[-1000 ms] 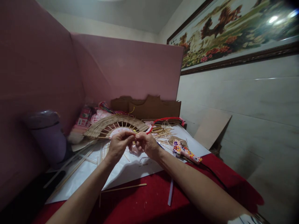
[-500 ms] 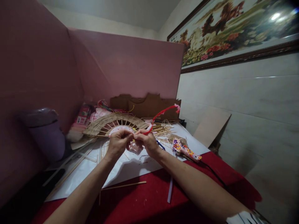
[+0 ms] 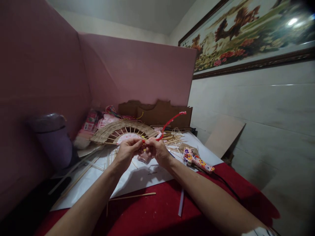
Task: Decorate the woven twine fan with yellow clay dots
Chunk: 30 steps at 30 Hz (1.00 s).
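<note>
My left hand (image 3: 128, 151) and my right hand (image 3: 156, 149) meet above a white sheet, fingertips pinched together on a red pipe cleaner (image 3: 172, 119). The red strand curves up and to the right from my right fingers. Just behind my hands lies a half-round woven straw fan (image 3: 123, 128) with thin wooden spokes and a pink centre. A small clear plastic piece hangs below my fingers.
A flower-patterned glue gun (image 3: 198, 160) lies right of my hands with its black cord trailing over the red cloth (image 3: 157, 213). Loose sticks (image 3: 133, 196) and a white strip lie in front. A purple bin (image 3: 52, 139) stands left, cardboard (image 3: 157, 113) at the back.
The red pipe cleaner's free end lifted off the table and now arcs upward to the right. Both hands stayed pinched together and shifted slightly right.
</note>
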Motion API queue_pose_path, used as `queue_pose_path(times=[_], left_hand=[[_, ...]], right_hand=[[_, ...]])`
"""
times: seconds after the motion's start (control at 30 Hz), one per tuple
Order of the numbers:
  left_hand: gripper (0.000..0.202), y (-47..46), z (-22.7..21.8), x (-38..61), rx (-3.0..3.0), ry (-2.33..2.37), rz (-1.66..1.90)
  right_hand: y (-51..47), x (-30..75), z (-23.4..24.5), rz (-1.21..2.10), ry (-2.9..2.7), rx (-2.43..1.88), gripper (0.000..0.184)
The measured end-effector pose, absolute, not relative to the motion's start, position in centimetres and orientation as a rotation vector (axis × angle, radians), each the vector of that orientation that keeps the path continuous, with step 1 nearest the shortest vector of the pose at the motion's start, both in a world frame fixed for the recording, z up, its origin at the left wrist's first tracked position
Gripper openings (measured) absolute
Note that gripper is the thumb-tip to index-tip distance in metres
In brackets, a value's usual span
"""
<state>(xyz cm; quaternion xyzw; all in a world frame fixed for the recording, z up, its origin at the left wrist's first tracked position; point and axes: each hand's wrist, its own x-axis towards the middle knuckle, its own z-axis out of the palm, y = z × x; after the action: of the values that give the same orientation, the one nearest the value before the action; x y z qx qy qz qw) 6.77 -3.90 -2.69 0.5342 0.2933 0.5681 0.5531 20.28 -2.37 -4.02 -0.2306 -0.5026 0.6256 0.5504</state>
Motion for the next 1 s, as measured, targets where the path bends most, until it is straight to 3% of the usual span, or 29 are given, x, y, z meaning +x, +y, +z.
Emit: queue_pose_path(times=[0.47,1.0], left_hand=[[0.027,-4.2,-2.2,6.7,1.419,0.916,1.414],[0.030,-4.1,-2.0,6.1,1.455,0.879,1.186]], right_hand=[[-2.7,20.1,-3.6,1.235,-1.337,-0.689,0.012],[-2.0,20.3,-4.2,1.284,-1.390,-0.498,0.030]])
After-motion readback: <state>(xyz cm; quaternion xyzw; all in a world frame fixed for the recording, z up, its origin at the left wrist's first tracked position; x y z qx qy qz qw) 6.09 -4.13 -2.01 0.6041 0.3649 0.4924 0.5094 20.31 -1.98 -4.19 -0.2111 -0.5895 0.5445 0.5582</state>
